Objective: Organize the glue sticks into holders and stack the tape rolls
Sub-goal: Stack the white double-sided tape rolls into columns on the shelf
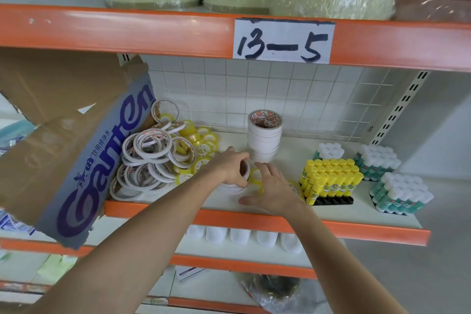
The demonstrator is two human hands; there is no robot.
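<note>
My left hand (228, 168) grips a white tape roll (244, 169) held on edge above a short white stack (233, 188) at the middle of the shelf. My right hand (274, 190) lies spread beside it, fingers over a clear yellow tape roll (255, 176). Behind them rises a tall stack of white tape rolls (265, 135). A loose heap of thin white rolls (147, 160) and yellow rolls (201, 140) lies to the left. Yellow glue sticks (330, 180) stand in a black holder (334, 200); green-and-white glue sticks (377, 162) stand in groups at the right.
A torn cardboard box (76, 140) leans in at the shelf's left end. The orange beam (127, 30) with a "13-5" label (283, 42) hangs overhead, wrapped tape bundles above it. The shelf's orange front edge (356, 229) runs below my wrists. A tiled wall closes the back.
</note>
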